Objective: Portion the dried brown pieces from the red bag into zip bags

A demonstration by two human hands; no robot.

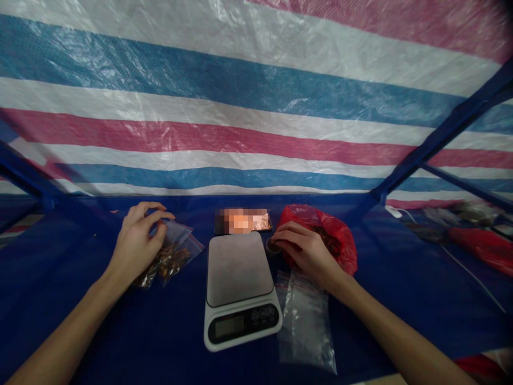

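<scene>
At the left, my left hand [138, 240] is over small clear zip bags [174, 259] filled with brown dried pieces. Its fingers are curved, with a gap between thumb and forefinger, and its fingertips are by the top of the bags. My right hand [306, 248] has its fingers closed at a small round cup [273, 246] with a pale rim, beside the scale; the cup is partly hidden. Behind that hand lies a red plastic bag [348, 243], open at the top, with brown dried pieces inside. A digital kitchen scale [240, 272] stands between my hands, its plate bare.
Flat clear zip bags [306, 326] lie right of the scale. A phone [262, 220] with a lit, blurred screen lies behind it. The blue table [168, 331] backs onto a striped tarp [240, 139]. At the right are a white cable [475, 278] and another red bag [484, 248].
</scene>
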